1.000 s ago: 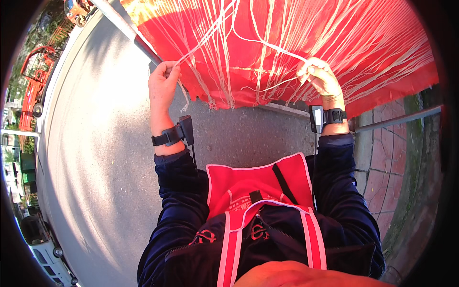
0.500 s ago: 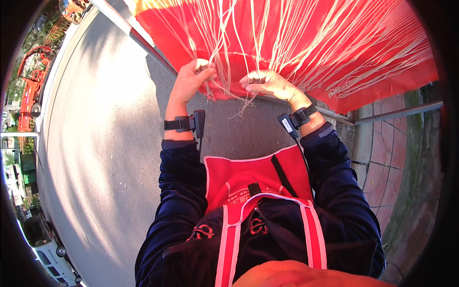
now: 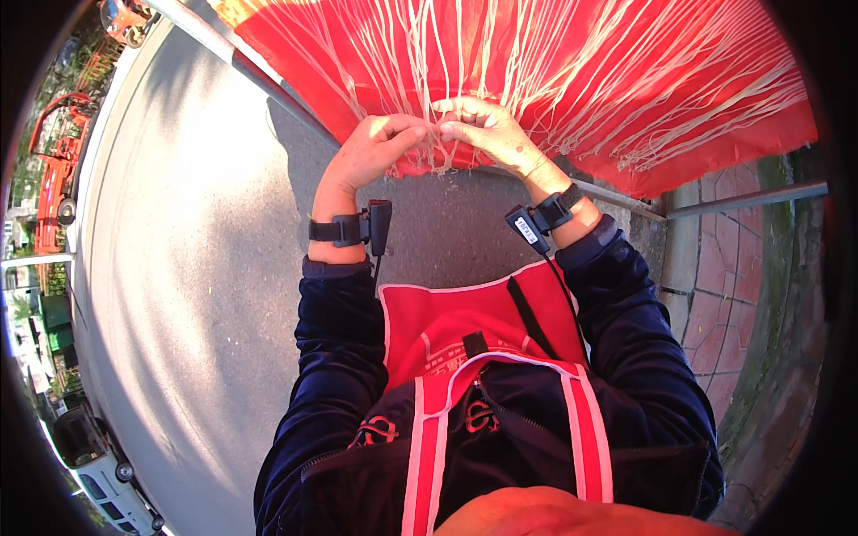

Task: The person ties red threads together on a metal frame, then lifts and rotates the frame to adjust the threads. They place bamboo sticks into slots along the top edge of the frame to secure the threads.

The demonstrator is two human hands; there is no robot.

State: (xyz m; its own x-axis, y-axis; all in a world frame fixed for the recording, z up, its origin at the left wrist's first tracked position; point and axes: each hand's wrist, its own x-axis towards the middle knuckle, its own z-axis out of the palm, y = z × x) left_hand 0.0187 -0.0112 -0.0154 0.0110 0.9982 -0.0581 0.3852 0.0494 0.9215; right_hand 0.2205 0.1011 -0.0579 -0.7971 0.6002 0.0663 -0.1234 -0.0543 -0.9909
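Note:
Many thin white strings [image 3: 527, 67] hang in bunches over a red cloth [image 3: 657, 179] ahead of me. My left hand [image 3: 375, 150] pinches some of these strings between thumb and forefinger, near the cloth's lower edge. Close against it, my right hand [image 3: 490, 132] has thumb and forefinger pressed together on the same strings. The fingertips of both hands nearly meet, and the strings cross between them. Frayed string ends [image 3: 444, 163] dangle just below the fingers. Exactly how the strings are looped is too small to make out.
A metal rail [image 3: 751, 199] runs at the right, and another bar [image 3: 210, 40] slants at the upper left. Grey pavement [image 3: 206, 286] lies below, with paving slabs [image 3: 719, 268] at the right. A red vehicle [image 3: 61, 170] and a white van [image 3: 103, 473] stand far left.
My hands have come together, with the left moving right and the right moving slightly left and up. The strings between them are gathered closer, and their loose ends hang higher.

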